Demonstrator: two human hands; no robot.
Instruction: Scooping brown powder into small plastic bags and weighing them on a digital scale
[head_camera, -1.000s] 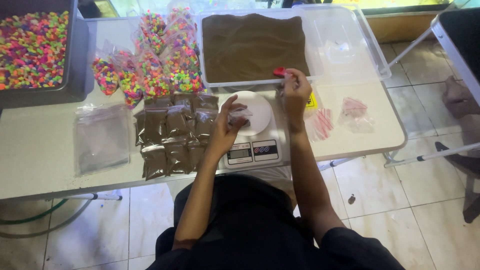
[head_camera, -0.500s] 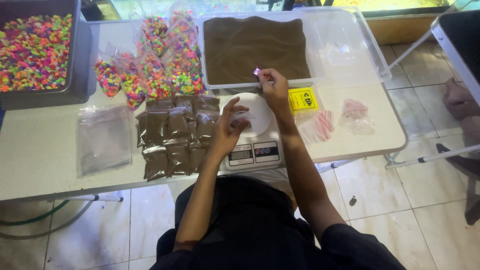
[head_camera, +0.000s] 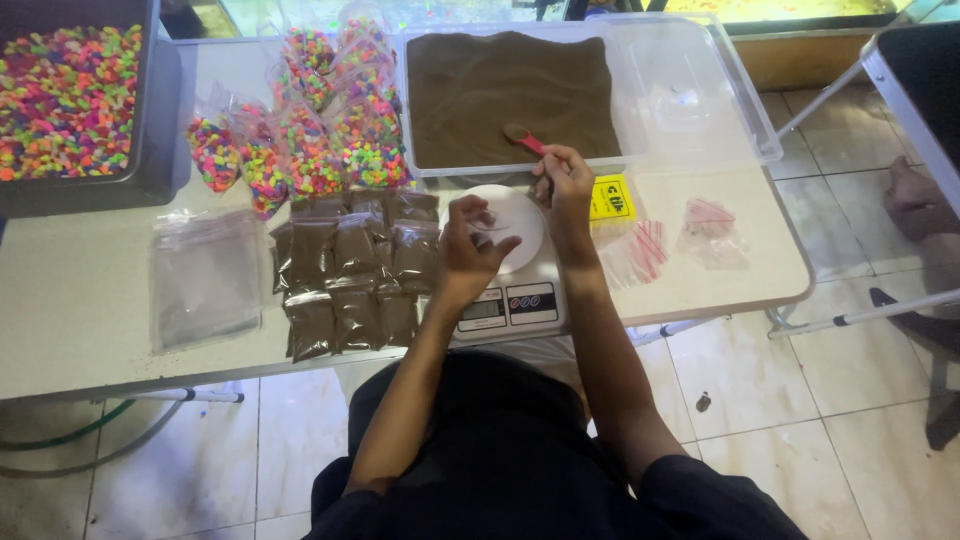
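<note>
Red plastic shows in your right hand (head_camera: 562, 172): your grip is clenched on the handle of a small red scoop (head_camera: 524, 139), whose bowl now carries brown sand at the near edge of the clear tub of sand (head_camera: 510, 90). A second ago that hand was reaching lower beside the tub, so the scoop looks freshly loaded and swung back toward you. Your left hand (head_camera: 470, 245) pinches a small clear bag (head_camera: 487, 219) open over the white plate of the scale (head_camera: 505, 285), just below and left of the scoop. Beside the scale lie filled brown sachets (head_camera: 345, 275), then bags of coloured gravel (head_camera: 300, 150) and empty bags (head_camera: 205, 280) on the bench (head_camera: 80, 340).
</note>
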